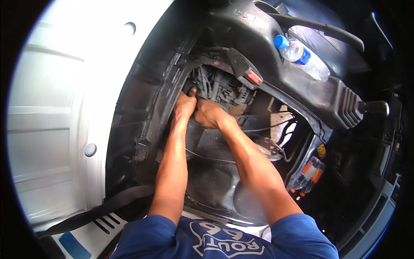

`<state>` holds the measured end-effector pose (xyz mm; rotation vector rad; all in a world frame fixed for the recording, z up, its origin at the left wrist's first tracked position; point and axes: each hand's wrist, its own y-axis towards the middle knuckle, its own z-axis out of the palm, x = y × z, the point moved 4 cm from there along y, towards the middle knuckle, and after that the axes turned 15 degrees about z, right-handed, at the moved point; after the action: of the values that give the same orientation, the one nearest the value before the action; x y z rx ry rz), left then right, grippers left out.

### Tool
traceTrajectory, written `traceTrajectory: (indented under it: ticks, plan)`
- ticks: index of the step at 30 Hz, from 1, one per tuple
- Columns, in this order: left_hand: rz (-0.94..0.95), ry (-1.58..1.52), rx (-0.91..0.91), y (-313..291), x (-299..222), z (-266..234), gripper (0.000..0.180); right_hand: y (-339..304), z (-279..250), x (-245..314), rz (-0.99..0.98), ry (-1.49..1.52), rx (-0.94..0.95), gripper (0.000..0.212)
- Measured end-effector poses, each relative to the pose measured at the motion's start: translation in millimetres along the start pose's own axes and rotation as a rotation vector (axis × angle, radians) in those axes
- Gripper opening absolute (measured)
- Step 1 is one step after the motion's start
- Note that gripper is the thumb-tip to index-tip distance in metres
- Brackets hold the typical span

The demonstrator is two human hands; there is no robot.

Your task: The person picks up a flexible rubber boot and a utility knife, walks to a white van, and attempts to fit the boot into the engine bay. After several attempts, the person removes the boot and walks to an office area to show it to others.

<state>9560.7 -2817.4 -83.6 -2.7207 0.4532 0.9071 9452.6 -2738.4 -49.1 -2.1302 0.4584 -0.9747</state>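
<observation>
Both my arms reach forward into an opening in the vehicle's cab floor, where a dark, dusty engine (230,91) is exposed. My left hand (184,105) is at the left side of the opening, thumb raised, its other fingers mostly hidden; it looks closed. My right hand (208,114) is bent in right beside it, the fingers curled. Whatever the two hands grip is too small or too hidden to make out. Just ahead of them run greyish hoses and wires (202,80). A black cable (263,128) crosses the opening to the right of my right hand.
A red-buttoned seat belt buckle (254,77) sits on the opening's far edge. On the black console lies a blue-capped clear bottle (304,58), near the handbrake lever (327,30) and gear lever (375,108). Orange-capped bottles (309,172) lie right. A white panel (51,103) stands left.
</observation>
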Motion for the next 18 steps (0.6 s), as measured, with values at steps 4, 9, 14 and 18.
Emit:
traceTrajectory:
  ticks: [4, 9, 14, 18]
  plan:
    - [0.043, -0.056, 0.079, -8.2, 3.7, -4.0, 0.092, -12.7, -0.2, -6.6, 0.075, 0.295, -0.078, 0.073]
    - [0.001, 0.015, 0.217, -12.0, 7.2, -2.4, 0.101, 2.1, 13.5, -31.3, -0.014, -0.039, -0.270, 0.069]
    - [0.022, -0.041, 0.166, 3.5, 13.2, 2.0, 0.097, 48.7, 30.1, -60.0, -0.305, -0.031, -0.283, 0.059]
    - [-0.010, -0.126, 0.111, -4.5, 14.2, 0.1, 0.086, 52.8, 32.8, -64.3, -0.499, -0.142, -0.067, 0.051]
